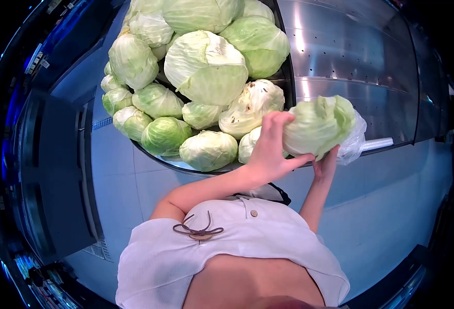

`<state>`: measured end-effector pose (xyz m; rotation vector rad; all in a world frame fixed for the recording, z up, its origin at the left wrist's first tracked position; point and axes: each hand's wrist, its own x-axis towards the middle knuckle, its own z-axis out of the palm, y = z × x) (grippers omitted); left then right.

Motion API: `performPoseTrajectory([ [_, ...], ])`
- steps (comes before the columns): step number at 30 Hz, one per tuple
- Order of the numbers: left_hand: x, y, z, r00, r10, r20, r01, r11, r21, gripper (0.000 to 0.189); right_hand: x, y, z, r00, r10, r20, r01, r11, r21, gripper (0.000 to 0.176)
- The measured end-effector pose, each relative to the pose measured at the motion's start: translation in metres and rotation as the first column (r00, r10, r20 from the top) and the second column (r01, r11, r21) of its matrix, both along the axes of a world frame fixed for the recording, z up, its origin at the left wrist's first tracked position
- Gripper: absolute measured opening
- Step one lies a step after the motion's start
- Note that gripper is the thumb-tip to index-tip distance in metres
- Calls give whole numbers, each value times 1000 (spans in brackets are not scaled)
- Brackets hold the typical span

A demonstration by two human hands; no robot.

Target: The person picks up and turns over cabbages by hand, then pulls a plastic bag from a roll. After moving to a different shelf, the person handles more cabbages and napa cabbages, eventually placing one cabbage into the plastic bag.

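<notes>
nearest is a white top with a dark cord bow and a round button. just past it shows a pale item with a black edge, too covered to name. the left hand grasps the left side of a pale green cabbage, fingers at the far side and thumb along the near edge. the right hand holds the same cabbage from its near underside, most of its fingers hidden. the cabbage is up in the air, just right of a heap of cabbages. crumpled clear plastic shows right behind it, beside a pale tube at the front edge of a metal shelf.

the heap spreads leftward and away inside a curved black rim; one cabbage near the left hand bears brown marks. a dark divider stands between heap and shelf. lower down is a tiled floor, and at far left, dark shelving.
</notes>
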<state>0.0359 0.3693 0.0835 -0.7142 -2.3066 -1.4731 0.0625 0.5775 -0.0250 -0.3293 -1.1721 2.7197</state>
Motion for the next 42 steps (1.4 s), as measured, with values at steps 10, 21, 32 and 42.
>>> performPoseTrajectory([
  [10,-34,-55,-20,937,150,317,-195,974,117,82,-88,-50,21,922,361,-138,-311,905,289,78],
  [21,-45,-43,-14,966,230,121,-206,960,-188,82,-97,-55,-9,982,64,-176,31,871,490,74],
  [32,-61,-45,-16,957,-38,287,14,996,85,79,-92,-59,-27,935,-97,-340,220,913,344,84],
  [42,-143,-62,85,867,-448,217,494,823,-278,63,-63,-79,52,893,-276,-356,443,681,583,89],
])
